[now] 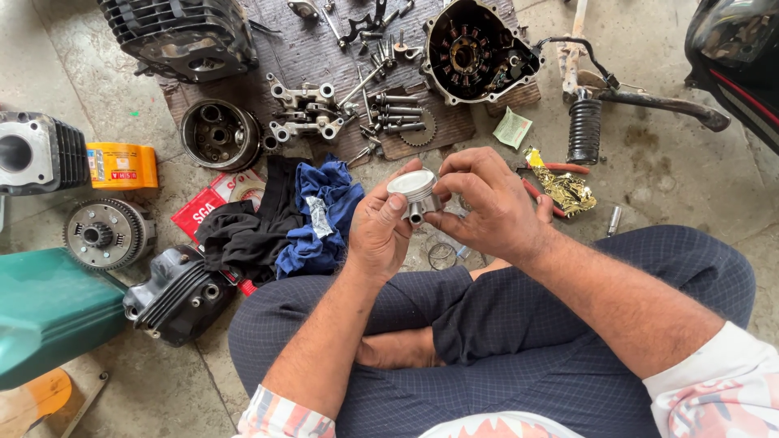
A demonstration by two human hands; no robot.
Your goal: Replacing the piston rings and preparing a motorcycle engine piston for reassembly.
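Piston in hand over the lap; engine stripped, parts laid out, nothing reassembled.

Left hand (pixel 380 231) cups a pale metal piston (pixel 414 191) from below, thumb on its flat, matt crown; right hand (pixel 487 207) closes fingertips on the crown's far edge, fingers narrow and curled on the rim. Judged progress: teardown complete, piston work in hand, rebuild not begun. On a dark mat (pixel 308 57) lie bright steel bolts (pixel 395 113) and rocker arms (pixel 304 109), an oily round cover (pixel 475 53), a finned black cylinder head (pixel 182 32). Thin wire ring (pixel 441 256) lies on the concrete just below the hands. Blue and black rags (pixel 296 215), soft and crumpled, sit beside the left hand.
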